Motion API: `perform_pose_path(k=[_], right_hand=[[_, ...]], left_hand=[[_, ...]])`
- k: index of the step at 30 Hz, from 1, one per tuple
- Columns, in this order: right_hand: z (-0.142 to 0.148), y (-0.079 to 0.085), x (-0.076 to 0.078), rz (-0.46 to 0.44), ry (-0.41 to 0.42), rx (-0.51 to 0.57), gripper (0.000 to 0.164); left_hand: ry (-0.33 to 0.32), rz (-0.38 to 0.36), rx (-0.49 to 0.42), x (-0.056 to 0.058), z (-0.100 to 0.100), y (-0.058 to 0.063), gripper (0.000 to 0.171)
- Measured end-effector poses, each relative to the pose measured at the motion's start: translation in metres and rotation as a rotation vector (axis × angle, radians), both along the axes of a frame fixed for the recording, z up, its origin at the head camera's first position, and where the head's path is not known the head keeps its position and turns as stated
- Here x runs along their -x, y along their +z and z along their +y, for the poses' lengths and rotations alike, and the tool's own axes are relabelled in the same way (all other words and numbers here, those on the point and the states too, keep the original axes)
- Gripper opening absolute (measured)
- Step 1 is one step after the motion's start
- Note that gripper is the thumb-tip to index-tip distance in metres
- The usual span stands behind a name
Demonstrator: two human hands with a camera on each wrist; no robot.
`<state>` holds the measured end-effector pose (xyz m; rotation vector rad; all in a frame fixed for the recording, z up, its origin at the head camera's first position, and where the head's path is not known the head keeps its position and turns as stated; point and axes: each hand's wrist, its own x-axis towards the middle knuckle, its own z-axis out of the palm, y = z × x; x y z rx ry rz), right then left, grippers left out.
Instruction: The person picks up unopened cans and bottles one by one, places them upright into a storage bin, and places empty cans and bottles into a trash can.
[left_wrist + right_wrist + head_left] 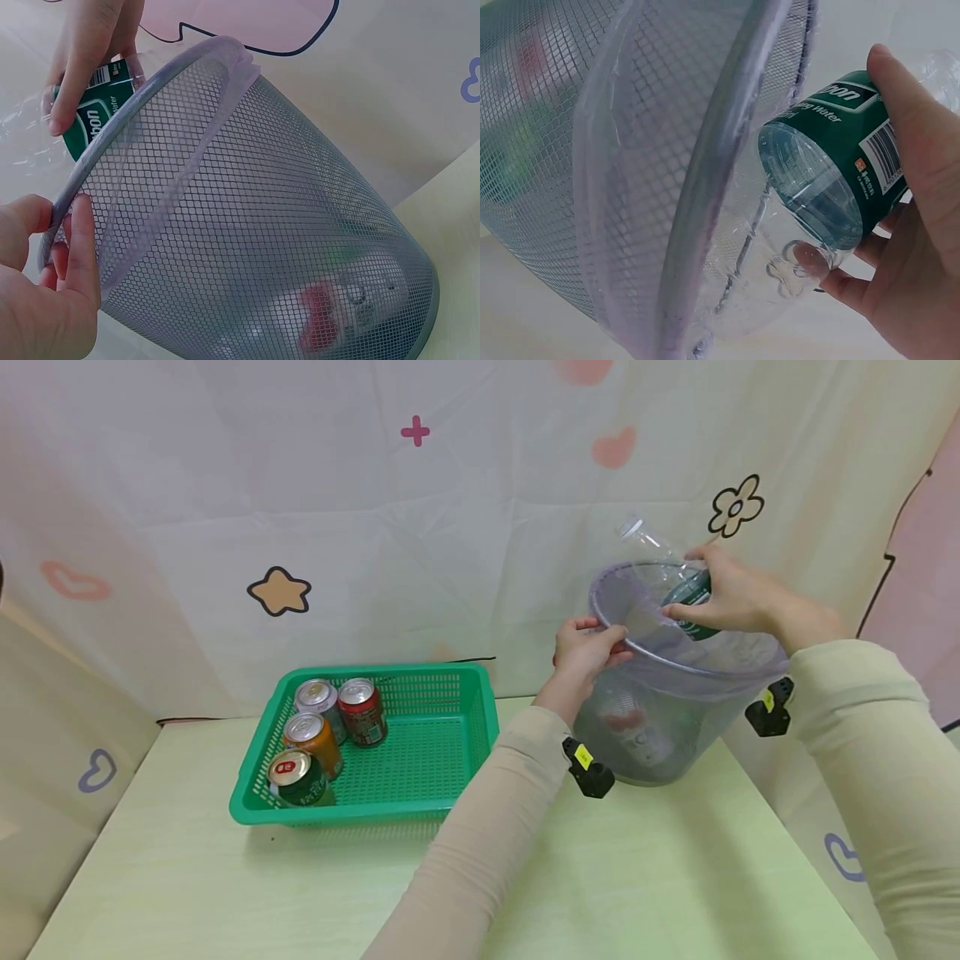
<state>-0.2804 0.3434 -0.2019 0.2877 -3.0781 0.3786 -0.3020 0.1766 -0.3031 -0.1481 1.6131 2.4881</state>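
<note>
My right hand [738,595] grips a clear plastic water bottle [692,592] with a dark green label. The bottle lies tilted over the mouth of a grey mesh wastebasket [637,727], its white cap pointing up and left in the head view. In the right wrist view the bottle's bottom [810,184] faces the basket's rim [705,165]. With thumb and fingers, my left hand [585,652] pinches the near left part of that rim, over a thin, translucent purple liner [184,180]. Through the mesh, a whitish item with a red patch [319,315] shows low in the basket.
Left of the basket, a green plastic basket [405,814] stands on the pale table [187,885]. Several drink cans are upright along its left side, among them a red can [363,714] and an orange can [315,743]. A patterned cloth [450,552] hangs close behind.
</note>
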Motion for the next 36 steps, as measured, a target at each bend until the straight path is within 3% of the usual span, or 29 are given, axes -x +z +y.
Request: perform_pose_path(k=[22, 36], right_hand=[[0.0019, -0.0024, 0.001, -0.031, -0.002, -0.041, 0.094], [0.0037, -0.0029, -0.0028, -0.047, 0.029, 0.003, 0.089]], left_hand=[[-0.001, 0.001, 0.023, -0.0005, 0.002, -0.0004, 0.03], [0.001, 0.003, 0.027, 0.0008, 0.0024, 0.0007, 0.03]])
